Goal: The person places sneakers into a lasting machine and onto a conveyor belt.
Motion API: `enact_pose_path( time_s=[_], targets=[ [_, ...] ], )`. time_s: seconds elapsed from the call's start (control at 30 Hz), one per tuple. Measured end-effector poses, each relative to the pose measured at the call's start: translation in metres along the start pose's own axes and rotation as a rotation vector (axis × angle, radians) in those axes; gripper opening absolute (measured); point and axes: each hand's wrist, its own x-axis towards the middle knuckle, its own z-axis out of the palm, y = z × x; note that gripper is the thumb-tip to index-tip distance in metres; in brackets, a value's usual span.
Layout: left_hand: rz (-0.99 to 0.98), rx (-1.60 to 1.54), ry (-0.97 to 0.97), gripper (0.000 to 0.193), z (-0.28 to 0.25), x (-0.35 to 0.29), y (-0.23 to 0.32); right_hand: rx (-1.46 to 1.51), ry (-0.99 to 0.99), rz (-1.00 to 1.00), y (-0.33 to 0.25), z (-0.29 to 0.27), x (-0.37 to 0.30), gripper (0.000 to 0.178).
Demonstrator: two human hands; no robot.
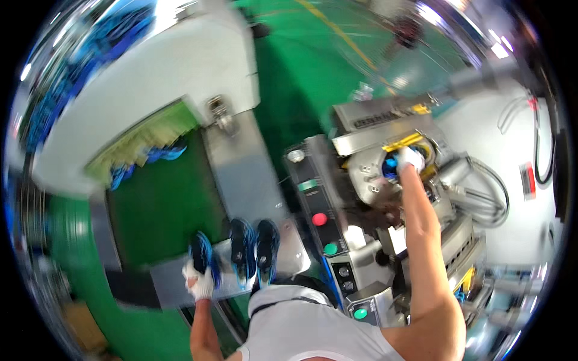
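My left hand (198, 281), in a white glove, grips the near end of a black and blue shoe (203, 251) at the metal edge of the conveyor. Two more shoes of the same kind, one shoe (242, 249) and another shoe (267, 249), stand side by side just right of it. Stretched out to the right, my gloved right hand (412, 159) is inside the round metal head of a machine (364, 171). Its fingers are closed around a blue shoe (391, 163), which the hand and the yellow machine parts partly cover.
The green conveyor belt (162, 216) runs out from under a white hood with a pale fringe curtain (144, 141); blue shoes show beneath it. A control panel (317, 201) with red and green buttons stands between conveyor and machine. Hoses (490, 192) loop at the machine's right.
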Motion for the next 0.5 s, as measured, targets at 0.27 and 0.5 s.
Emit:
enact_pose_path(
  time_s=[0.27, 0.5],
  targets=[
    [-0.215, -0.254, -0.154, 0.082, 0.031, -0.018, -0.040, 1.014, 0.097, -0.147, 0.020, -0.077, -0.107, 0.065],
    [-0.238, -0.145, -0.330, 0.087, 0.048, 0.008, -0.038, -0.225, -0.121, -0.442, -0.015, 0.031, -0.405, 0.096]
  ],
)
